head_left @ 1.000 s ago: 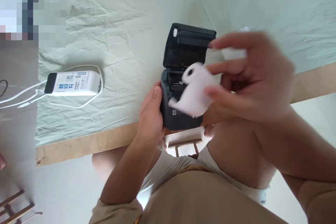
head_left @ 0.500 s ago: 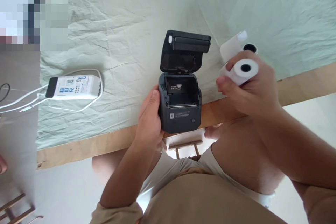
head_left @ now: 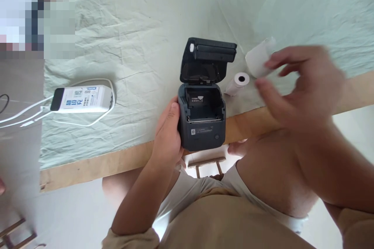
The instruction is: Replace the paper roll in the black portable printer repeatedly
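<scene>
My left hand (head_left: 168,134) grips the left side of a dark label printer (head_left: 201,128) at the table's near edge. The printer's lid (head_left: 206,60) stands raised, and its paper bay shows no roll inside. Just right of the printer, a small white paper roll (head_left: 237,84) with a black core rests on the cloth, its loose end toward the printer. My right hand (head_left: 304,81) is over the table further right, blurred, with thumb and fingers apart and nothing held. Its fingertips are near a second white paper roll (head_left: 258,58), which has a strip unrolled and is partly hidden by the hand.
A white power strip (head_left: 83,98) with cables lies at the left on the pale green cloth (head_left: 140,46). The bare wooden table edge (head_left: 96,167) runs along my lap. A wooden stool (head_left: 17,233) shows at the lower left. Part of another person is at the upper left.
My right hand has let go of the small paper roll, which now rests beside the printer. That hand has moved right and opened. My left hand still holds the printer.
</scene>
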The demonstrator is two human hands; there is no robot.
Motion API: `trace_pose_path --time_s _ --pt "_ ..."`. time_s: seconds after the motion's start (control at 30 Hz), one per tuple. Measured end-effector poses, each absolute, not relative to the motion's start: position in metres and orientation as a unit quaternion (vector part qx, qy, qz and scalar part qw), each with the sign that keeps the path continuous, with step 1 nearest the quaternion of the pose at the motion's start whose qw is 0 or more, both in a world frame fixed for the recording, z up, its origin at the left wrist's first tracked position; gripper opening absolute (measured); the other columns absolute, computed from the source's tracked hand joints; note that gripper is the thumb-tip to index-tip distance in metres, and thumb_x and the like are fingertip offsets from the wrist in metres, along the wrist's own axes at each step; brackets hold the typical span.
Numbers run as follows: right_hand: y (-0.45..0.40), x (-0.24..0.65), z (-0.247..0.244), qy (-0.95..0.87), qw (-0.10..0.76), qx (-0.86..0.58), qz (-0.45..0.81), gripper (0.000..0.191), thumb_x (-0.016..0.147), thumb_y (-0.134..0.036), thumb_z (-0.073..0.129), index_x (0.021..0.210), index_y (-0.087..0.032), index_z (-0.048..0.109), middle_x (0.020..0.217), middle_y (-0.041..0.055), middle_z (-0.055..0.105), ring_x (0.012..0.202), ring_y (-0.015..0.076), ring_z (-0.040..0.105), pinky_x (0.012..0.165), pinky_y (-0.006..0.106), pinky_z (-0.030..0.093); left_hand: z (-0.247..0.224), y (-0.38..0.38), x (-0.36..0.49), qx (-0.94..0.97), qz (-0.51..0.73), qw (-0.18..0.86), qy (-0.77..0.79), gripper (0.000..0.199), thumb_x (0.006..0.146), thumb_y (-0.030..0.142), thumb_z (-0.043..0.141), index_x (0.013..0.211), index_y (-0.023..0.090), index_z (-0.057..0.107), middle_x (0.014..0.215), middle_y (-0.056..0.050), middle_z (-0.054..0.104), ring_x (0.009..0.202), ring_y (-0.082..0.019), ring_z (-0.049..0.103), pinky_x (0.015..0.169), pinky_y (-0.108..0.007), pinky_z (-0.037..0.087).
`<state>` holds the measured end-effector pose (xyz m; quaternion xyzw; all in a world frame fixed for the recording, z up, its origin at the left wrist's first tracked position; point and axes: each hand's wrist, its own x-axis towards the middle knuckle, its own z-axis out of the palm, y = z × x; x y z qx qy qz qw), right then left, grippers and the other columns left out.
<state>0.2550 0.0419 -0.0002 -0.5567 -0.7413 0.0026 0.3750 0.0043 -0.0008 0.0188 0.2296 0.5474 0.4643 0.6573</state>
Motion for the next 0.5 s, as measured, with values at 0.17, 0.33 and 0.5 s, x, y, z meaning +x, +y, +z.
trace_pose_path --time_s 0.17,0.33,0.5 --pt "0.066 0.284 -0.012 -0.684 0.352 -0.637 -0.054 0.048 0.078 -0.035 0.090 0.121 -0.026 0.071 0.123 0.0149 0.069 0.113 0.0337 0.073 0.081 0.050 0.060 0.017 -0.001 0.004 0.213 0.470 0.659 0.547 0.030 0.107 0.052 0.062 0.110 0.027 0.077 0.099 -0.005 0.083 0.106 -0.032 0.083 0.081 -0.043 0.073" --pt "0.078 0.293 -0.030 -0.660 0.342 -0.668 -0.033 0.053 0.073 -0.023 0.091 0.123 -0.024 0.073 0.128 0.0181 0.062 0.115 0.0317 0.069 0.084 0.047 0.059 0.013 0.000 0.004 0.209 0.481 0.644 0.557 0.030 0.109 0.048 0.058 0.106 0.025 0.078 0.097 -0.005 0.083 0.094 -0.027 0.083 0.076 -0.038 0.072" --pt "0.070 0.287 -0.022 -0.712 0.349 -0.605 -0.073 0.038 0.083 -0.025 0.081 0.120 -0.029 0.072 0.115 0.0132 0.072 0.103 0.0298 0.072 0.092 0.051 0.060 0.009 0.000 0.004 0.240 0.505 0.625 0.545 0.031 0.108 0.048 0.062 0.093 0.024 0.076 0.093 -0.004 0.081 0.093 -0.025 0.081 0.074 -0.033 0.068"
